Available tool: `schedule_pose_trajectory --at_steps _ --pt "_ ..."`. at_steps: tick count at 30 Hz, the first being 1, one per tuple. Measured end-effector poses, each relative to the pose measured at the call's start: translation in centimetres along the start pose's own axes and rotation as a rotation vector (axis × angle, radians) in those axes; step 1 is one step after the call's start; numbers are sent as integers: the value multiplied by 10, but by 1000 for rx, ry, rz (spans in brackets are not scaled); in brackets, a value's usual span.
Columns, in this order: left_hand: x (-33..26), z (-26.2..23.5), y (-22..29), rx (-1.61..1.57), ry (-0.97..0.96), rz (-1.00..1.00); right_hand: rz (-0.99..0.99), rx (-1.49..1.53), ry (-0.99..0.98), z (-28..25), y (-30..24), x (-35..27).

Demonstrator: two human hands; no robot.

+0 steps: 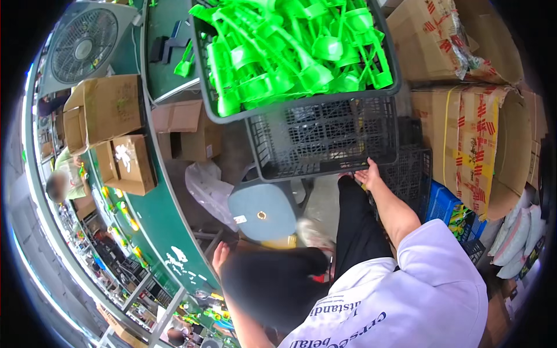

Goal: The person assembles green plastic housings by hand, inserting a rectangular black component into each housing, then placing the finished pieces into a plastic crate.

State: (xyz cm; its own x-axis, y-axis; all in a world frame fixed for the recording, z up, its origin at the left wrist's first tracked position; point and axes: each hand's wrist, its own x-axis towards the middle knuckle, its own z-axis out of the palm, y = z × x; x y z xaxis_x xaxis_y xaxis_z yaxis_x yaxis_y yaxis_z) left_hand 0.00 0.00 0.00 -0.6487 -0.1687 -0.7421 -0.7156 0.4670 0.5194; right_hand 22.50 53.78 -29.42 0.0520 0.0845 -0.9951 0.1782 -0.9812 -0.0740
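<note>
Bright green plastic parts (290,52), long-stemmed with cup-like ends, heap up in a black crate (307,103) at the top centre. Below it sits a second black crate (325,133) with lattice walls and no parts seen in it. My right hand (366,173) is at this lower crate's near rim, thumb and fingers spread apart; I cannot tell how firmly it touches. On the left, my left hand (220,256) hangs beside my dark-clothed knee, near the green table's edge, its visible fingers stretched out and holding nothing.
A grey-blue stool (264,211) stands between the crate and my legs. The long green table (156,226) runs along the left, bearing cartons (125,165) and coloured parts. Large cardboard boxes (464,139) and a blue crate (444,211) crowd the right. A person (67,177) works across the table.
</note>
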Motion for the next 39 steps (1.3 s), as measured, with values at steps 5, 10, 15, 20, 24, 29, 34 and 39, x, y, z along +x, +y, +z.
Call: schedule_pose_trajectory --at_steps 5,10,15,20,24,29,34,39 --pt "-76 -29 -1 -145 321 -7 -15 72 -111 34 11 25" --pt "-76 -30 0 -100 522 -45 -3 327 70 57 31 -10" --pt "53 96 146 635 229 792 -216 46 517 67 37 -5" --pt "322 243 194 211 -248 870 -661 -146 1002 139 16 23" --pt "326 340 150 539 -147 1263 -656 -258 1168 153 52 -4" --pt "299 339 113 394 -289 1302 -757 -80 864 89 109 28" --pt "371 321 89 134 -492 474 -590 332 4 166 151 -14" --pt "356 317 71 -185 -903 360 -675 281 -82 178 179 -32"
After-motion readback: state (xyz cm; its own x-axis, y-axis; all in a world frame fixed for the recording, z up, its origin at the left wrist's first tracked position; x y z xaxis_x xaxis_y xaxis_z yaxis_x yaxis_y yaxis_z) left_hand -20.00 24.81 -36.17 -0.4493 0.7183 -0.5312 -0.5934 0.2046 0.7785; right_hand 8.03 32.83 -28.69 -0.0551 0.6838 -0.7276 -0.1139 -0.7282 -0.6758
